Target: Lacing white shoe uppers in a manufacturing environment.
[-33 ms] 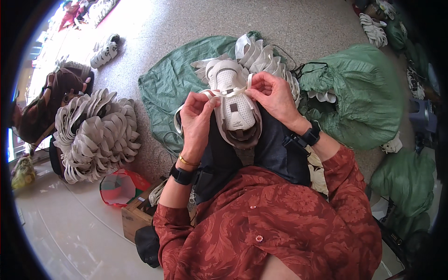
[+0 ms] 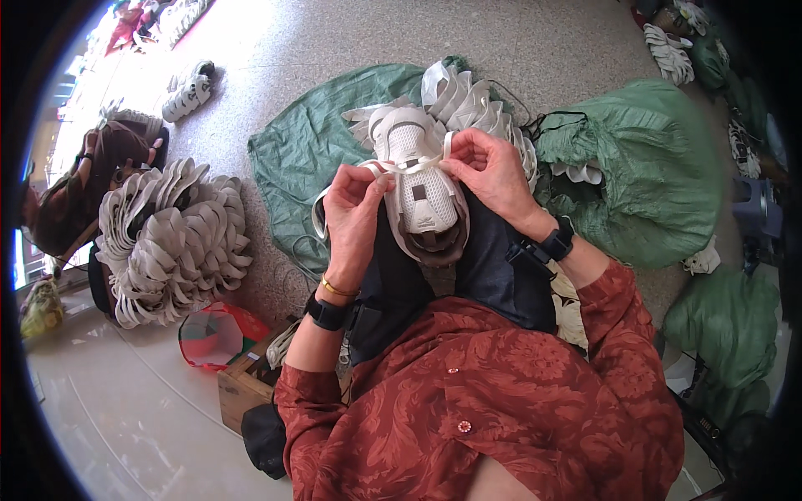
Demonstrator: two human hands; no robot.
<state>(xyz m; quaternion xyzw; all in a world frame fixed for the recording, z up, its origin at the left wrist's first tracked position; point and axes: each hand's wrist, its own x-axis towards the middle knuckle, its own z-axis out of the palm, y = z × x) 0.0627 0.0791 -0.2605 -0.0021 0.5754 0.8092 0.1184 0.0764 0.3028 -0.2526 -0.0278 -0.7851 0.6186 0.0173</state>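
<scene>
- Head view: the left hand (image 2: 349,209) was nearly closed, thumb and fingers pinching one side of a white lace (image 2: 407,169).
- The right hand (image 2: 494,175) pinched the lace's other side between thumb and forefinger, its remaining fingers curled.
- The lace ran between both hands, across the top of a pale shoe (image 2: 430,210).
- The shoe lay between the hands, its opening toward the near side, over the dark trousers (image 2: 501,267).
- Beyond it, white shoe pieces (image 2: 472,104) were heaped by a green sheet (image 2: 292,150).
- To the right sat a green sack (image 2: 652,167).
- To the left stood a grey shoe-piece pile (image 2: 180,242), with a wooden box (image 2: 236,397) nearer.
</scene>
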